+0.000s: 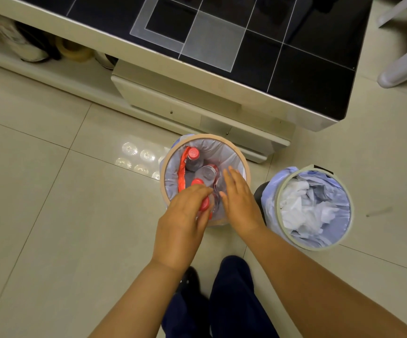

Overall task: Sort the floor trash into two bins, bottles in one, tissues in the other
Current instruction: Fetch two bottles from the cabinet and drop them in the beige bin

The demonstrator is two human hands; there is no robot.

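Hovering over bottle bin (165, 167): left hand (185, 215) curled on red-capped bottle (204, 204), right hand (239, 198) spread flat; tissues (302, 206) in neighbouring bin (279, 211)

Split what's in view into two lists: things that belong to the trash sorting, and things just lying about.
Job:
bottle bin
bottles
tissue bin
tissues
left hand, at a red cap
right hand, open over the bottles

Lying about:
low table
shoes
white chair
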